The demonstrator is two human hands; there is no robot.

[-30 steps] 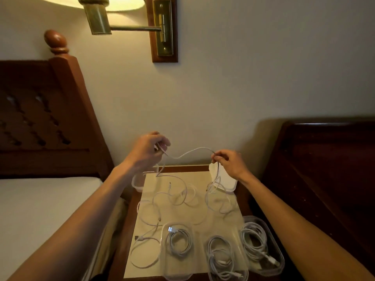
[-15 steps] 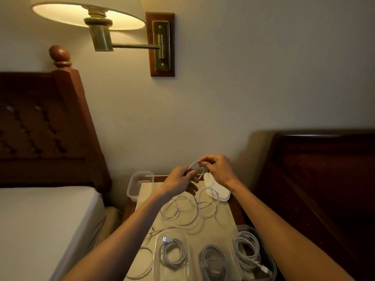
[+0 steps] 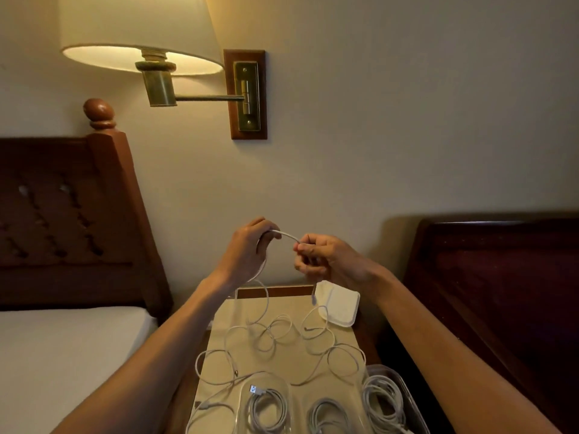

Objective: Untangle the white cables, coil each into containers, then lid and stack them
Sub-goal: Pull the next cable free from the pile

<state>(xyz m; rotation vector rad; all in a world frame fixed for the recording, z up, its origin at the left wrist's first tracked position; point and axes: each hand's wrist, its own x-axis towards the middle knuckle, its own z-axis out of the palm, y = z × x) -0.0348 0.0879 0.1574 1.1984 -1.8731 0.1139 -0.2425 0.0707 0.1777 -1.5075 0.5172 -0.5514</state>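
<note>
Both hands, left hand (image 3: 247, 252) and right hand (image 3: 326, 260), pinching cable (image 3: 288, 235); pulling hard risks tightening tangle (image 3: 282, 336) below.

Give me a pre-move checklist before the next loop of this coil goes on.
1. Left hand grips the white cable: ok.
2. Right hand pinches the same cable: ok.
3. Free plug end hangs loose below the right hand: ok.
4. Trailing length free of the loose cables on the nightstand: not ok, it runs down into overlapping loops.
5. Empty container ready: cannot tell; the three near containers already hold coils.
6. Lid at hand: ok, far right corner.
</note>
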